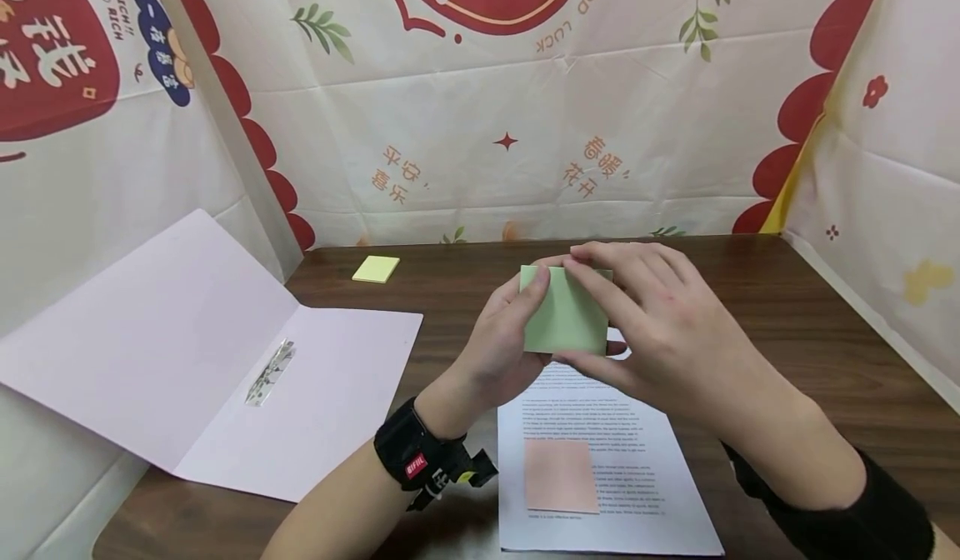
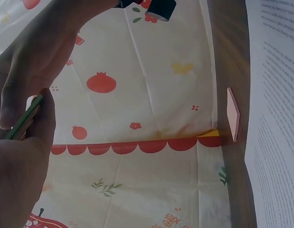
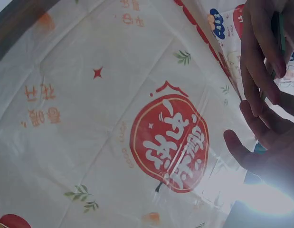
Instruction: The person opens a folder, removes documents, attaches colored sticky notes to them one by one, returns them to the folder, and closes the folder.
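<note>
Printed sheet: on table. On its near part, left of centre: first pad. To its left: open folder. Behind it, leftward: second pad. Above its far end, in left hand and right hand: third pad. Just beside it: fourth pad. Behind it: hanging cloth.

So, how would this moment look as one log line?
left hand: grips green sticky pad | right hand: at its edges | pink note: on printed sheet | folder: open
</note>
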The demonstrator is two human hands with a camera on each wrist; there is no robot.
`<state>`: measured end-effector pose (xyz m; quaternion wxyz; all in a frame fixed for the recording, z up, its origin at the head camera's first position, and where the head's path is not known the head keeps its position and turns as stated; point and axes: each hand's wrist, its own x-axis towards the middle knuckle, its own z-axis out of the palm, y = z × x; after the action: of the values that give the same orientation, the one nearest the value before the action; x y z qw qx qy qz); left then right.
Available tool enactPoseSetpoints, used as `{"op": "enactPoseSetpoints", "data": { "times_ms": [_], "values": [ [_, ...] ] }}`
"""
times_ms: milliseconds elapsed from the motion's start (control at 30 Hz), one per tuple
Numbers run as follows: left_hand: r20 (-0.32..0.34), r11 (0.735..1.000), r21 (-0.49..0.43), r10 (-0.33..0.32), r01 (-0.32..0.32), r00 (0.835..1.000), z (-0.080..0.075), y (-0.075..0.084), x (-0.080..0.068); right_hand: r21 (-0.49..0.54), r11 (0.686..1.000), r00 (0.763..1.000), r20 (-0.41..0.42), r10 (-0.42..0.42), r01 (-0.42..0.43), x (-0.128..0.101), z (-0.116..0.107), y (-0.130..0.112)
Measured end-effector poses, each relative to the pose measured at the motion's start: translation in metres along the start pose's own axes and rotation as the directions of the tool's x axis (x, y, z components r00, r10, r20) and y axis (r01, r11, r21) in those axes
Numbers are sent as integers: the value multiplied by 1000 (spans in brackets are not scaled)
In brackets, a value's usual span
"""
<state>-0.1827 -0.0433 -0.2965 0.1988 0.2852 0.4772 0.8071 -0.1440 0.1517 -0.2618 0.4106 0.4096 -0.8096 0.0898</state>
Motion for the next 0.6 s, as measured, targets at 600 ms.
{"op": "enactPoseSetpoints", "data": {
  "times_ms": [600],
  "values": [
    [229, 989, -19, 145, -145, 963, -14, -10, 4, 283, 959, 998, -53, 12, 4, -1, -11, 8]
  ]
}}
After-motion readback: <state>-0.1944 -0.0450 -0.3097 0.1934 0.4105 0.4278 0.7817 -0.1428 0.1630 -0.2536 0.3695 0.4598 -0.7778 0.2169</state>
